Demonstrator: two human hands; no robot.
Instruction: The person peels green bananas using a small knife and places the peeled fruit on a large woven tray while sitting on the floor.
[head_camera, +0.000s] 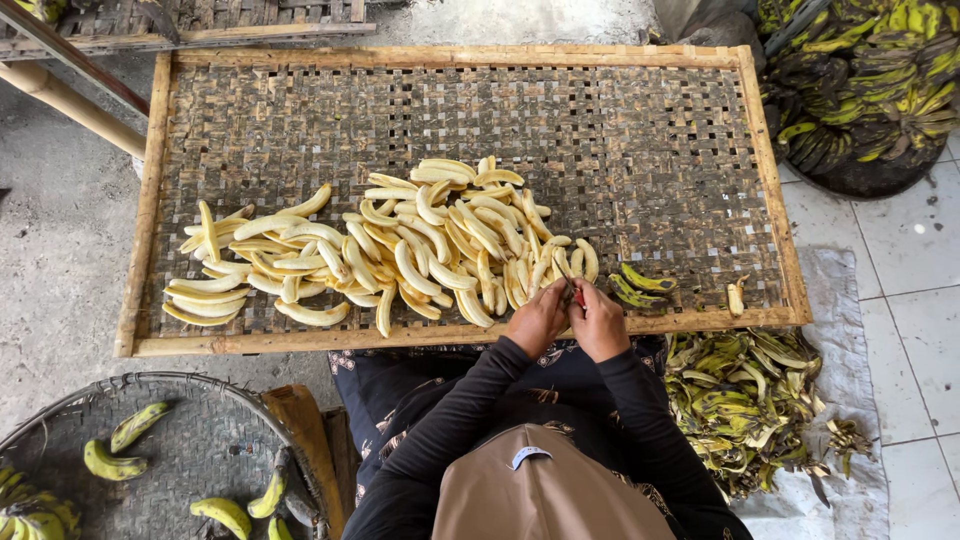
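Rough grey concrete floor at nine o'clock. Pale square floor tiles at three o'clock. Thick bamboo pole at ten o'clock. Soft, even daylight throughout.

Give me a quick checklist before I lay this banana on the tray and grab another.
1. Both hands on the work: left hand and right hand meet at the tray edge: ok.
2. Banana fully peeled: hidden by fingers: cannot tell.
3. Bare space on woven tray: ok.
4. Peeled pile inside the frame: ok.
5. Unpeeled bananas in the basket: ok.
6. Peel heap off the tray: ok.
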